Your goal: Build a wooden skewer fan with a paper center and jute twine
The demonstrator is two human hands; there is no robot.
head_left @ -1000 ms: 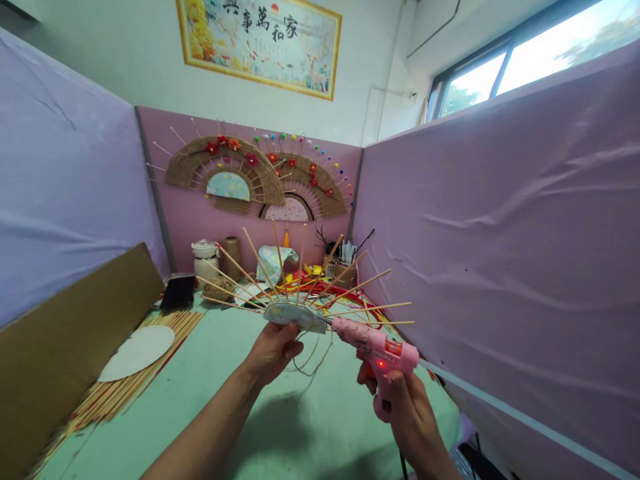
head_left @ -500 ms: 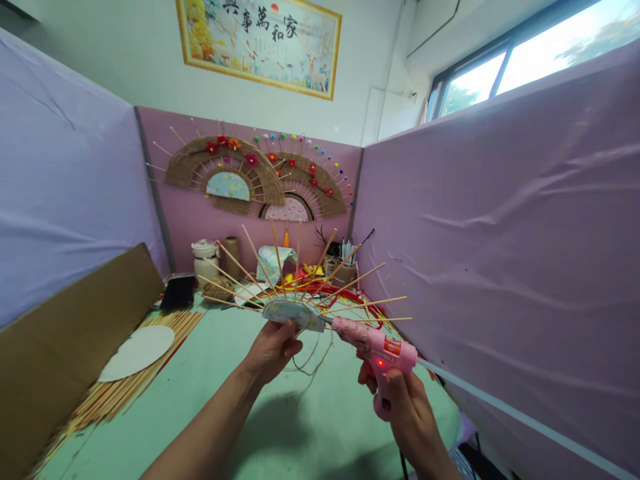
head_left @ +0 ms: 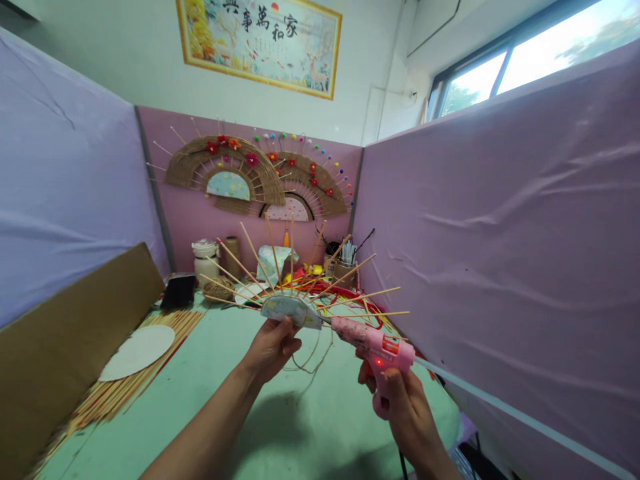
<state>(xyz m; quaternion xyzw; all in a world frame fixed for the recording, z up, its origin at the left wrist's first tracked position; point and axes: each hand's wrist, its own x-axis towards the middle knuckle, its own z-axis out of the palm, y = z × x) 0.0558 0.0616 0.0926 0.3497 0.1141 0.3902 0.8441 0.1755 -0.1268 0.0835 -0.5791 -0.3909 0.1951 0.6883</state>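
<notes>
My left hand (head_left: 274, 343) pinches the straight lower edge of a half-round fan base (head_left: 289, 311) covered in pale patterned cloth. Thin wooden sticks (head_left: 255, 248) spread out from its curved edge like rays. In my right hand (head_left: 407, 393) is a pink hot glue gun (head_left: 373, 343), its red light lit and a long glue stick (head_left: 500, 395) running out of its back. The gun's nozzle is at the right end of the fan base; whether it touches cannot be made out. A thin piece of twine (head_left: 313, 367) dangles below the base.
Loose sticks (head_left: 107, 387) and a white oval card (head_left: 140, 352) lie on the green table (head_left: 200, 407) at left, beside a cardboard panel (head_left: 75, 347). A lidded jar (head_left: 206, 260), twine ball (head_left: 219, 289) and pen holder (head_left: 345, 272) stand behind. Finished fans (head_left: 227, 157) hang on the back panel.
The fan base has tilted slightly, its sticks shifting a little, the upper ones leftward. The glue gun has moved very slightly left with its nozzle still at the base's right end.
</notes>
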